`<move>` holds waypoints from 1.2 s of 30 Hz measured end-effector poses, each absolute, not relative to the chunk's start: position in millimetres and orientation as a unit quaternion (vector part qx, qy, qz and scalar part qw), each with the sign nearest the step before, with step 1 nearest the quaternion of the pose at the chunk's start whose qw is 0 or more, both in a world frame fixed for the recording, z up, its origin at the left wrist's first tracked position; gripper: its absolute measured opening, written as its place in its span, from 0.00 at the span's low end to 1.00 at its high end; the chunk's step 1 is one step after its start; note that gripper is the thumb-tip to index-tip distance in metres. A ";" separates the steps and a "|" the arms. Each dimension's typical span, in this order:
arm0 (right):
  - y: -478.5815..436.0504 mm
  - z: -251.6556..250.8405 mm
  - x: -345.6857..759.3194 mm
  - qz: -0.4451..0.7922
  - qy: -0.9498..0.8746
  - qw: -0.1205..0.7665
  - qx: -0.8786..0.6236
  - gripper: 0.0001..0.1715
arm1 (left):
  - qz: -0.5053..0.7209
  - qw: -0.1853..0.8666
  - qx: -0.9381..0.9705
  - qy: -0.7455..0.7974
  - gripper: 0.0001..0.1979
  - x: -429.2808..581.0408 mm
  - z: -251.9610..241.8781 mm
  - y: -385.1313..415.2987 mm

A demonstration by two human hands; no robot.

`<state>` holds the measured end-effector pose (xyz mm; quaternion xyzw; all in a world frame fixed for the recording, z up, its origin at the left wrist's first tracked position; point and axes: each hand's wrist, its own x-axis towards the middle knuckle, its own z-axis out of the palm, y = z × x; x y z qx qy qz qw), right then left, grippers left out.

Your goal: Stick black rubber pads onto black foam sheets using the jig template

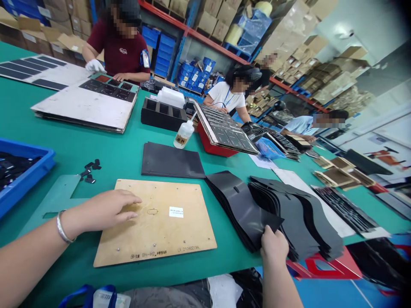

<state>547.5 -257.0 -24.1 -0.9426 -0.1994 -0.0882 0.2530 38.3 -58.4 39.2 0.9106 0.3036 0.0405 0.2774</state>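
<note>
My left hand [107,208] lies on the left part of a tan wooden board [160,224] on the green table [105,154]. Its fingers are loosely stretched out and hold nothing. A silver bracelet sits on that wrist. My right hand [273,244] is closed on the near corner of the top black sheet in a stack of black sheets [244,207] to the right of the board. A second wavy pile of black sheets [295,214] lies just beyond it.
A flat black pad [171,161] lies behind the board, with a small squeeze bottle [183,134] near it. A blue bin [22,175] stands at the left edge. Small black pieces [90,170] are scattered nearby. Other people work at the far side.
</note>
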 end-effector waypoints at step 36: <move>16.0 -2.5 339.2 0.042 -0.803 0.017 -0.594 0.25 | 0.084 0.252 0.927 0.265 0.18 41.2 20.1 -52.1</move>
